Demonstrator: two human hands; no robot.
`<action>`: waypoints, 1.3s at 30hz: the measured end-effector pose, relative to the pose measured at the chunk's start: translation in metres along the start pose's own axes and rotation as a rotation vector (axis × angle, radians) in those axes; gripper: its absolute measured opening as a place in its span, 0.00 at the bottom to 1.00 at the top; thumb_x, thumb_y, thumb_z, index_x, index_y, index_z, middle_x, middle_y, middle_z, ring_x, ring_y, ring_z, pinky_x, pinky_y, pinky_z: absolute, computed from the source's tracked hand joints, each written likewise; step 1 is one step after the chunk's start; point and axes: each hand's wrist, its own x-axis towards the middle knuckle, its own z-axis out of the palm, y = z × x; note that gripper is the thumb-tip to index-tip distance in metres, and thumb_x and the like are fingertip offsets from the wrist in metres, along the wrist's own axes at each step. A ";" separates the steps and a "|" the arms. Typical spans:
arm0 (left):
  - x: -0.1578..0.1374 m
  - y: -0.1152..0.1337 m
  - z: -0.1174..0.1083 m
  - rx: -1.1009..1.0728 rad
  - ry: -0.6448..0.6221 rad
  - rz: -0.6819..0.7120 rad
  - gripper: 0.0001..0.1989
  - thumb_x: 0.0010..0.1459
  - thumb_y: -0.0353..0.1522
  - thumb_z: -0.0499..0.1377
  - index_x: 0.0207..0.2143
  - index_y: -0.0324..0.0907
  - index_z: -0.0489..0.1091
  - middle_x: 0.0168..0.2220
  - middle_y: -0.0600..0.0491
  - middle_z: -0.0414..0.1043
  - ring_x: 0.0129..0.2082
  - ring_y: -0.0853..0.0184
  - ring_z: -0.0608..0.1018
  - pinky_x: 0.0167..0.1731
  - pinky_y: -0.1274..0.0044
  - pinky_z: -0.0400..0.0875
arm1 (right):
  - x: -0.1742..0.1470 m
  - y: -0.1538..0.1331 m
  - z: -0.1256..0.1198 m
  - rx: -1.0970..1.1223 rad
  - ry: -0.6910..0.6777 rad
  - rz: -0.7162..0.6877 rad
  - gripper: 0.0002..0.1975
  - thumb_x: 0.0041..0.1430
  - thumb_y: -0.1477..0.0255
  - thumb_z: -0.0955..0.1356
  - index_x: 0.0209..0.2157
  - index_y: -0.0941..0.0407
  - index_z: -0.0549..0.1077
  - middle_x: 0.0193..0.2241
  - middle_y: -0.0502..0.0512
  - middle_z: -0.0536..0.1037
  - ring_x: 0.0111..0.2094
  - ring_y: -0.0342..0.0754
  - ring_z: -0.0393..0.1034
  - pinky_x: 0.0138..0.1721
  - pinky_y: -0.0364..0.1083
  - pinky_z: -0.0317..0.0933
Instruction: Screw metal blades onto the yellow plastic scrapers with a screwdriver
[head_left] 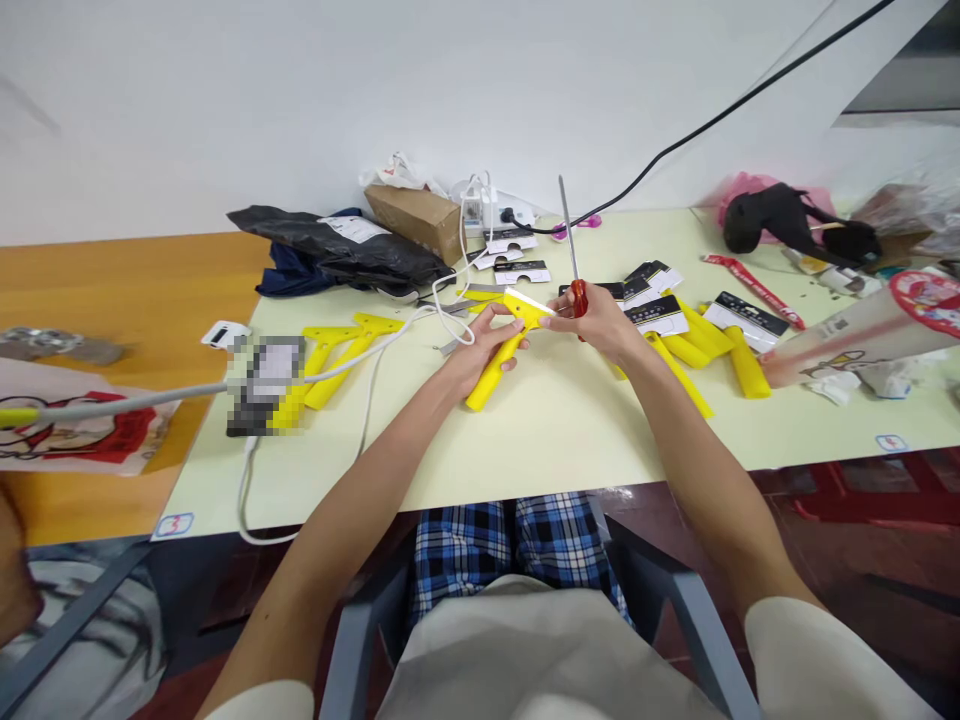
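Note:
My left hand [478,358] is closed around a yellow scraper [495,380], whose handle slants down toward me and whose wide head carries a white edge strip. My right hand [600,322] grips a screwdriver [578,294] by its red handle, shaft pointing up and away from the scraper. The right fingertips touch or nearly touch the scraper's head; whether they pinch a small part there I cannot tell. More yellow scrapers [341,365] lie to the left. Several yellow handles [746,365] and black-and-white cards [660,315] lie right of my right hand.
A white cable [367,352] crosses the table near my left hand, by a partly blurred phone [266,375]. Behind are a black plastic bag [337,250], a cardboard box [420,220] and a power strip [514,212]. A large cup [862,330] lies at right. Another person's arm [15,570] shows at left.

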 end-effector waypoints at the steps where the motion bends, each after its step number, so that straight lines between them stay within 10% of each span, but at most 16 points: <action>1: 0.000 0.001 0.000 -0.011 0.005 0.001 0.26 0.55 0.38 0.77 0.45 0.48 0.63 0.43 0.55 0.75 0.34 0.70 0.81 0.17 0.85 0.62 | 0.000 0.000 0.001 -0.027 0.012 0.000 0.33 0.43 0.56 0.84 0.30 0.53 0.59 0.40 0.57 0.82 0.34 0.48 0.70 0.26 0.46 0.56; 12: 0.001 0.009 0.005 -0.233 0.104 0.033 0.23 0.54 0.29 0.76 0.42 0.46 0.64 0.43 0.54 0.75 0.32 0.74 0.79 0.17 0.87 0.58 | -0.001 -0.007 -0.001 -0.155 0.183 -0.076 0.33 0.61 0.34 0.69 0.33 0.51 0.63 0.34 0.55 0.76 0.33 0.51 0.69 0.32 0.50 0.64; 16: 0.005 0.010 -0.001 -0.316 0.175 0.066 0.20 0.58 0.26 0.73 0.42 0.45 0.64 0.44 0.53 0.75 0.32 0.74 0.80 0.18 0.87 0.59 | -0.001 -0.057 -0.032 -0.388 0.172 -0.128 0.31 0.75 0.38 0.54 0.39 0.50 0.65 0.35 0.56 0.75 0.37 0.53 0.71 0.45 0.55 0.67; 20: 0.010 0.011 -0.007 -0.381 0.227 0.099 0.19 0.59 0.24 0.71 0.42 0.45 0.63 0.46 0.51 0.76 0.33 0.74 0.81 0.19 0.87 0.59 | -0.002 -0.134 -0.060 -0.794 0.067 -0.231 0.19 0.76 0.53 0.65 0.40 0.54 0.74 0.38 0.59 0.79 0.36 0.52 0.69 0.46 0.57 0.66; 27: 0.012 0.009 -0.012 -0.381 0.276 0.092 0.21 0.56 0.24 0.73 0.40 0.46 0.63 0.42 0.53 0.76 0.32 0.72 0.81 0.18 0.87 0.58 | -0.019 -0.195 -0.053 -0.404 0.287 -0.768 0.18 0.55 0.71 0.81 0.46 0.52 0.79 0.39 0.57 0.81 0.41 0.58 0.79 0.40 0.56 0.70; 39: 0.011 0.007 -0.008 -0.248 0.257 0.089 0.25 0.51 0.28 0.77 0.40 0.45 0.64 0.40 0.56 0.75 0.32 0.72 0.81 0.17 0.86 0.59 | -0.010 -0.182 -0.028 -0.346 0.052 -0.719 0.08 0.69 0.59 0.69 0.47 0.42 0.71 0.55 0.51 0.76 0.51 0.55 0.76 0.50 0.55 0.78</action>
